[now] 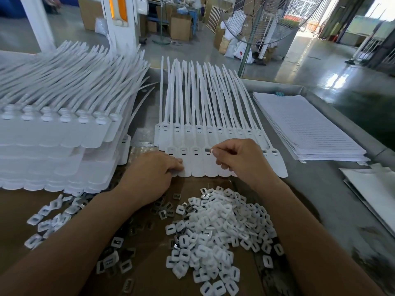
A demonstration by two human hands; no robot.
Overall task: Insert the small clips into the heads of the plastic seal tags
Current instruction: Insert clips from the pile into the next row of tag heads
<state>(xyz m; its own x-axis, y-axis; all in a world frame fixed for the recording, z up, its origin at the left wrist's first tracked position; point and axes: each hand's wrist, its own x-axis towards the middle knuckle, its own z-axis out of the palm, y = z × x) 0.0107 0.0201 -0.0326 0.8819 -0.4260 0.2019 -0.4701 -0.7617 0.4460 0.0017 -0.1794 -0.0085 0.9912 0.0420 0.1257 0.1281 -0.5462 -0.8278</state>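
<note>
Two overlapping rows of white plastic seal tags (197,165) lie flat in front of me, heads toward me and tails pointing away. My right hand (241,161) pinches a small metal clip (207,151) at the head slot of a tag in the near row. My left hand (149,174) lies flat, its fingertips pressing the lower ends of the leftmost tags. A heap of small white and metal clips (215,229) covers the cardboard between my forearms.
A tall stack of white seal tags (57,133) fills the left side. More loose clips (49,221) are scattered at lower left. Stacks of lined paper (307,129) and white sheets (372,189) lie at right. A standing fan (258,24) stands beyond the table edge.
</note>
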